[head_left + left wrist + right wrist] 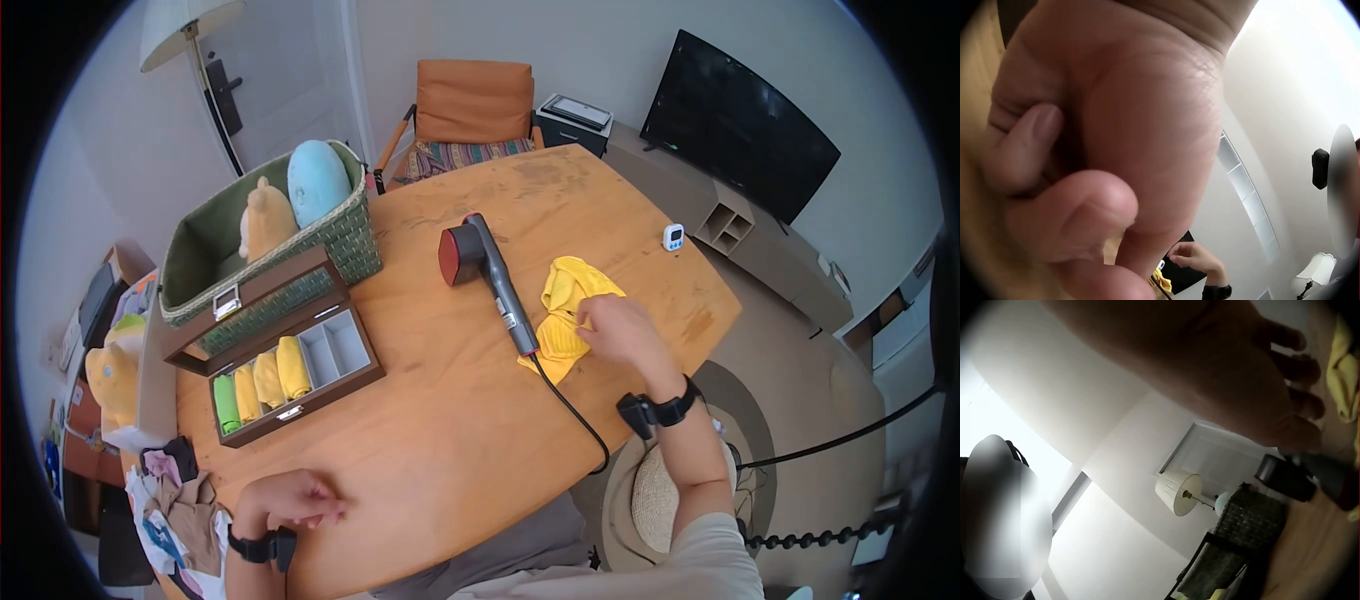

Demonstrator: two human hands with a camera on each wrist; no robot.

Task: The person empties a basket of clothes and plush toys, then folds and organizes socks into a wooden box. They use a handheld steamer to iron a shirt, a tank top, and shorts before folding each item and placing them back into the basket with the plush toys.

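Observation:
My right hand (625,335) hovers at the right side of a crumpled yellow cloth (567,285), part of it ribbed. Its fingers are loosely bent, and in the right wrist view the cloth (1342,372) lies apart from them. Left of the cloth is a dark grey handheld garment steamer (497,285) with a red face and a black cord, its lower end overlapping the cloth. My left hand (292,497) rests near the table's front left, fingers loosely curled around nothing. Beyond it, a brown divided box (350,385) with its lid up holds several rolled yellow cloths and a green one (226,403).
A green woven basket (365,235) with plush toys stands behind the box. Piled clothes (185,510) lie at the left edge, beside a white bin (155,390) holding a plush toy. A small white timer (673,237) sits at the far right. The cord (575,415) runs toward the front edge.

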